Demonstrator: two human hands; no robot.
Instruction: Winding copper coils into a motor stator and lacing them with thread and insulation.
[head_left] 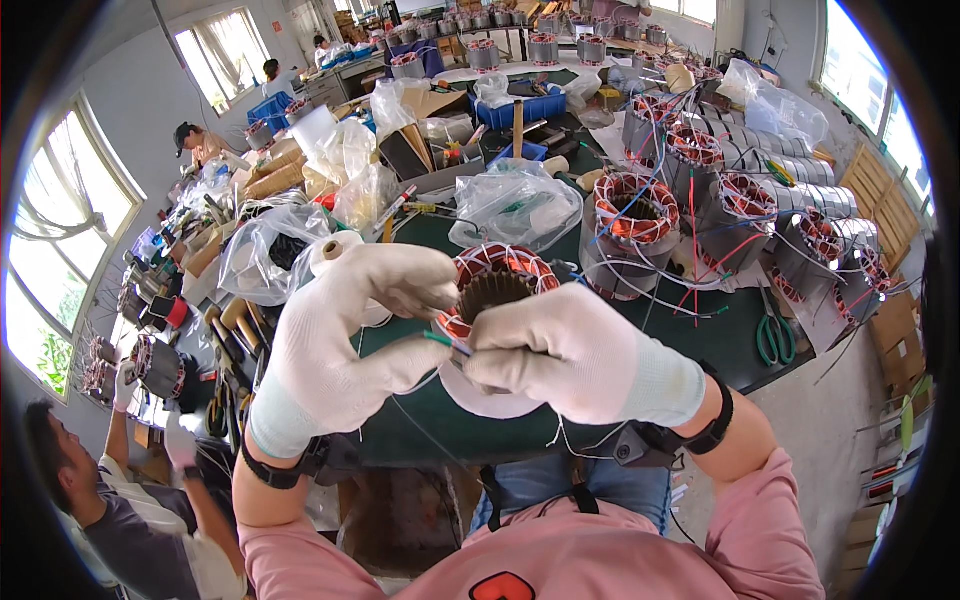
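Note:
Both my hands wear white knit gloves and meet in front of a stator (492, 290) with red-orange windings, white lacing and a dark slotted bore. My right hand (565, 350) pinches a thin wire (440, 340) with a green end, which points left. Fingers and thumb of my left hand (350, 320) are apart in a C shape; the thumb tip lies just below the green end, and I cannot tell if it touches. Below the hands a round white piece (490, 395) shows on the dark green tabletop (400, 435). The gloves hide part of the stator.
More stators (630, 230) with loose leads stand at the right, near green-handled scissors (775, 335). A plastic bag (515, 205) lies behind my stator. Hammers (237, 318) and other tools lie left. A co-worker (130, 500) handles another stator (160, 367) at lower left.

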